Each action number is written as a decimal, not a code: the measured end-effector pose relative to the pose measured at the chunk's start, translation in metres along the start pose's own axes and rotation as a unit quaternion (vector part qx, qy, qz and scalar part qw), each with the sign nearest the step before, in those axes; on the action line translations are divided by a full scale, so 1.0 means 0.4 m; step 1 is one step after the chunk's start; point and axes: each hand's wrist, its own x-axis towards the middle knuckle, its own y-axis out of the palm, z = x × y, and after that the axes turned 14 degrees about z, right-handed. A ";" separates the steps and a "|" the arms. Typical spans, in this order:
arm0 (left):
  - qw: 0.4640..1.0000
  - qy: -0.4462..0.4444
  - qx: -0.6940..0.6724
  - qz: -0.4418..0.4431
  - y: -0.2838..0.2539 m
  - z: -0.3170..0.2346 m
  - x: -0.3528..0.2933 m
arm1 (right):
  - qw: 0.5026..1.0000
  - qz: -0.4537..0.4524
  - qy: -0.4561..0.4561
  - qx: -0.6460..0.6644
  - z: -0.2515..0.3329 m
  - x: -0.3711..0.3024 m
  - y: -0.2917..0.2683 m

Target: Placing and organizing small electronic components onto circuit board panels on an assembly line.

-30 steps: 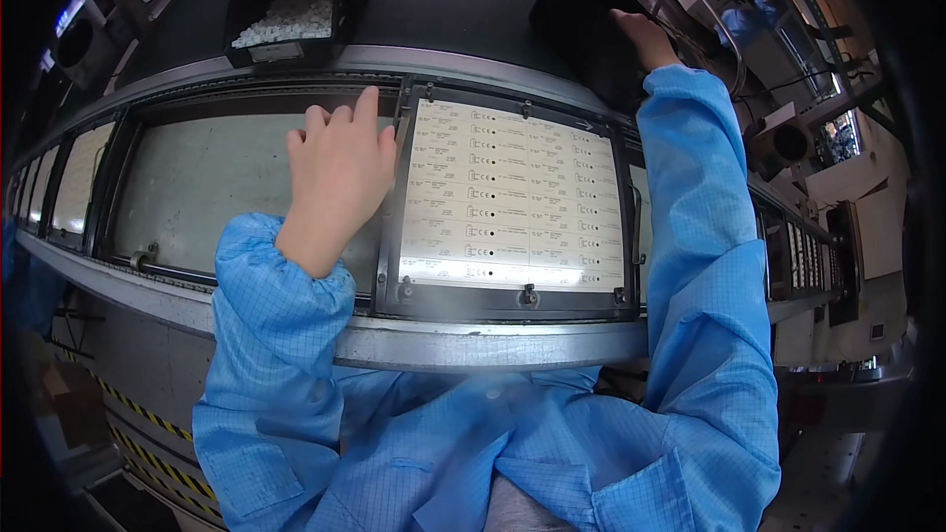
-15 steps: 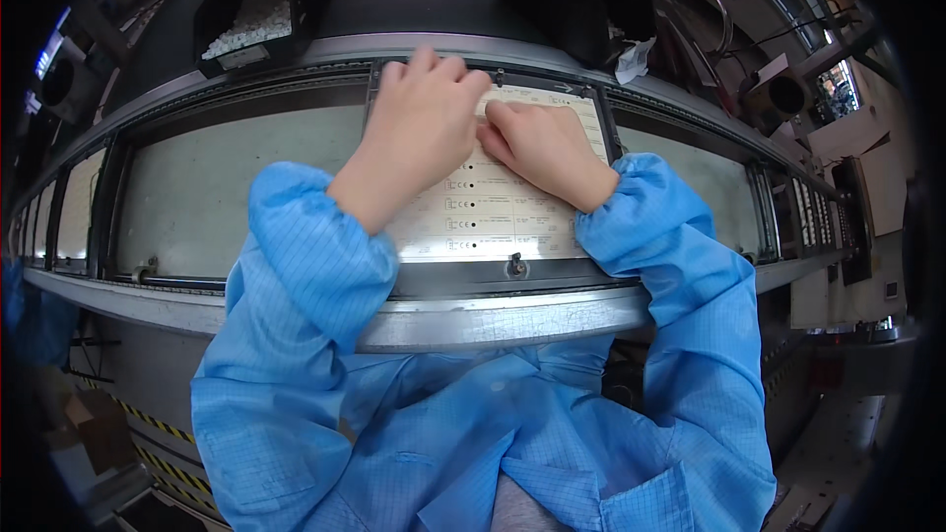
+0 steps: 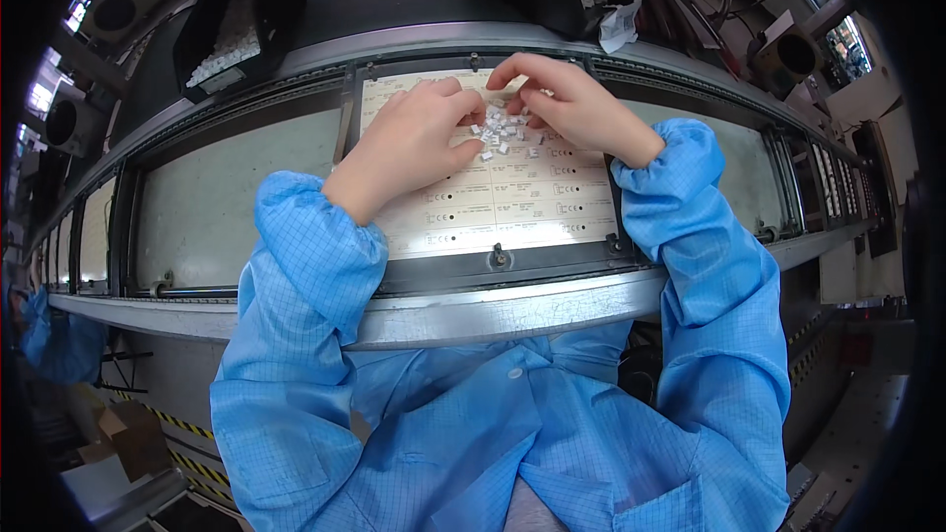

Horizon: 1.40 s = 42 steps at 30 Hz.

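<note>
Far left: a black bin (image 3: 232, 25) with small white parts sits beyond the conveyor rail (image 3: 473, 310); I do not touch it. Pale carrier plates (image 3: 222, 207) fill the frames left and right of centre.

Centre: the left hand (image 3: 414, 143) rests on the cream circuit panel (image 3: 493, 202), fingers curled down beside a loose heap of small white components (image 3: 501, 130). I cannot tell whether the fingertips pinch one or only corral the heap.

Right of the heap: the right hand (image 3: 572, 108) holds a thin pale strip (image 3: 512, 89) between thumb and forefinger, just above the far edge of the heap.

Count: one panel under the hands, two hands, one strip, one bin. Components: roughly a dozen or more, too small and overlapped for an exact count.

Risk, my judgement: the pieces lie loose on a flat panel, so a sleeve cuff (image 3: 325, 227) dragging across could scatter them toward the near rail. Stray pieces could also slip into the gap beside the panel frame.
</note>
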 end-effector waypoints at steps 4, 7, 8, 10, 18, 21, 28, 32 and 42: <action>0.999 -0.039 -0.001 0.001 0.008 -0.007 0.003 | 0.991 -0.058 -0.032 -0.113 -0.031 0.020 0.006; 1.000 -0.018 -0.018 -0.007 0.005 0.012 -0.002 | 0.984 -0.066 -0.035 -0.160 -0.036 0.026 0.008; 1.000 -0.012 -0.011 -0.020 -0.002 0.017 -0.002 | 0.980 -0.068 -0.039 -0.185 -0.038 0.027 0.007; 0.999 -0.006 -0.004 -0.031 -0.015 0.018 -0.006 | 0.984 -0.028 -0.024 -0.175 -0.034 0.025 0.000; 0.917 -0.084 -0.386 -0.052 -0.033 0.042 -0.023 | 0.985 0.014 -0.017 -0.170 -0.032 0.033 -0.017; 0.916 -0.073 -0.388 -0.068 -0.038 0.058 -0.023 | 0.996 -0.028 0.010 -0.086 -0.037 0.029 -0.043; 0.988 -0.085 -0.058 -0.116 -0.058 0.109 -0.012 | 0.993 -0.060 0.066 -0.081 -0.101 0.016 -0.115; 0.989 -0.101 0.038 -0.098 -0.043 0.131 -0.010 | 0.962 -0.081 0.040 -0.259 -0.097 0.013 -0.107; 0.977 -0.087 0.176 -0.084 -0.054 0.130 0.005 | 0.952 -0.060 0.107 -0.281 -0.080 0.003 -0.102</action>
